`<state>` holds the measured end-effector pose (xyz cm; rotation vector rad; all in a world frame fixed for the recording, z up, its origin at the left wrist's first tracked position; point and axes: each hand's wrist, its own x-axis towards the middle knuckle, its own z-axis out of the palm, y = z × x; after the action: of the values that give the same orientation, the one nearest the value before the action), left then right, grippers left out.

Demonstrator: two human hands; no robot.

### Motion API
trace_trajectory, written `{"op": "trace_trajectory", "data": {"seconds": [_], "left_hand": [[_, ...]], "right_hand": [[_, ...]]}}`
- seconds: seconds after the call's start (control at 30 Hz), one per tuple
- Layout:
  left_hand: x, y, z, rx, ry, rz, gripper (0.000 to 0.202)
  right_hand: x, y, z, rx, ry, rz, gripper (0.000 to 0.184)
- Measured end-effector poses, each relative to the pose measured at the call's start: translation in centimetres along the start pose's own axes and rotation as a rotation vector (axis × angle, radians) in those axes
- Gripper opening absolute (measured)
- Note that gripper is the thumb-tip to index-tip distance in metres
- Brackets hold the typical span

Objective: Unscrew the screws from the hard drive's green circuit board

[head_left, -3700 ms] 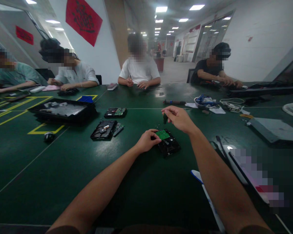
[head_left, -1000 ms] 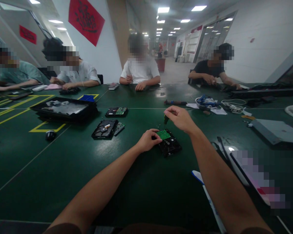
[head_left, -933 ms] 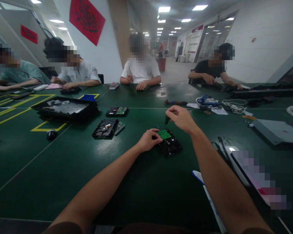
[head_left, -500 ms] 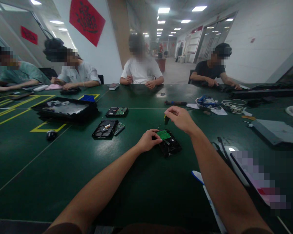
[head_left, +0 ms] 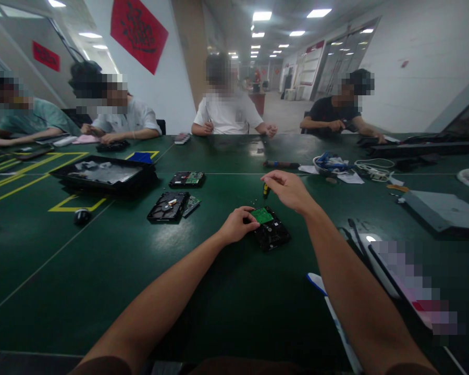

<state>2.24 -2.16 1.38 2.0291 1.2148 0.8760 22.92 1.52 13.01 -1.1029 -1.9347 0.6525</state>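
A black hard drive (head_left: 272, 234) with a green circuit board (head_left: 262, 215) facing up lies on the dark green table (head_left: 234, 291). My left hand (head_left: 240, 225) grips its left edge between thumb and fingers. Above the drive's far end, my right hand (head_left: 287, 188) pinches a small black-and-yellow screwdriver (head_left: 266, 191) that points downward. Its thin tip is too small to make out, so I cannot tell whether it touches the board. A few tiny bits, perhaps screws, lie just beyond the drive.
Left of my hands are another hard drive (head_left: 168, 207), a loose circuit board (head_left: 191, 206) and a third drive (head_left: 186, 179). Farther left stands a black tray (head_left: 105, 174). Cables (head_left: 332, 162) and a grey metal case (head_left: 445, 211) lie rightward. Several people sit across the table.
The screwdriver in my right hand has turned, showing more yellow on its handle. My left hand and the drive stay in place. The person opposite has moved one hand outward.
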Motion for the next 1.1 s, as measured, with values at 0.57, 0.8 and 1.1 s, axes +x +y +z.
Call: {"op": "trace_trajectory", "data": {"seconds": [0.57,0.8,1.1], "left_hand": [[-0.08,0.46,-0.08,0.000,0.007,-0.022,0.009],[-0.04,0.28,-0.06,0.025,0.000,-0.022,0.010],[-0.07,0.50,-0.15,0.004,-0.005,-0.032,0.009]], "right_hand": [[-0.05,0.06,0.11,0.017,-0.024,0.063,0.025],[-0.11,-0.13,-0.04,-0.018,-0.022,0.079,0.030],[-0.09,-0.08,-0.09,-0.028,-0.002,0.053,0.023]]}}
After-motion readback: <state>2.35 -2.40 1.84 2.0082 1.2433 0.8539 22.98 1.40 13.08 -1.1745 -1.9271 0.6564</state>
